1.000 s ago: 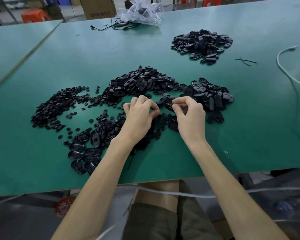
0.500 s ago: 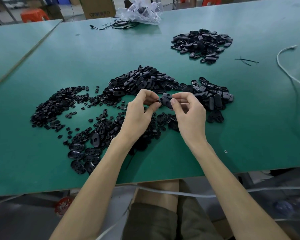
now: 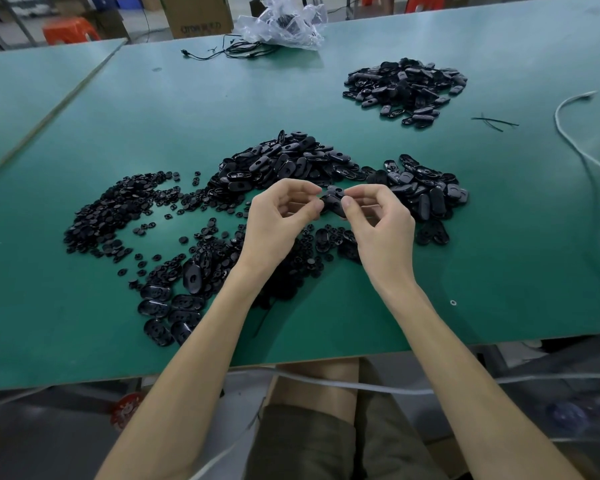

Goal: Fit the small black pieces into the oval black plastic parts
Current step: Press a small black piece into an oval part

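Both hands raised over table [image 3: 430, 306]: right hand [image 3: 381, 230] pinches oval part [image 3: 334, 206] thumb-to-forefinger, left hand [image 3: 278, 223] fingers closed at its left end, presumably on a small piece, too tiny to confirm. Best: keep oval steady, align piece squarely, press evenly.

Held oval part [image 3: 333, 205]: hovering above the scattered pieces, long axis running left to right, being pinched at its ends by left hand [image 3: 278, 223] and right hand [image 3: 378, 226].
Small black pieces [image 3: 118, 209]: lying heaped at left, spreading under both wrists.
Oval heap [image 3: 284, 164]: piling up jumbled and glossy just beyond the hands.
Far pile [image 3: 406, 88]: sitting well apart at far right.
Near ovals [image 3: 167, 306]: lying flat at near left, hollow sides facing up.
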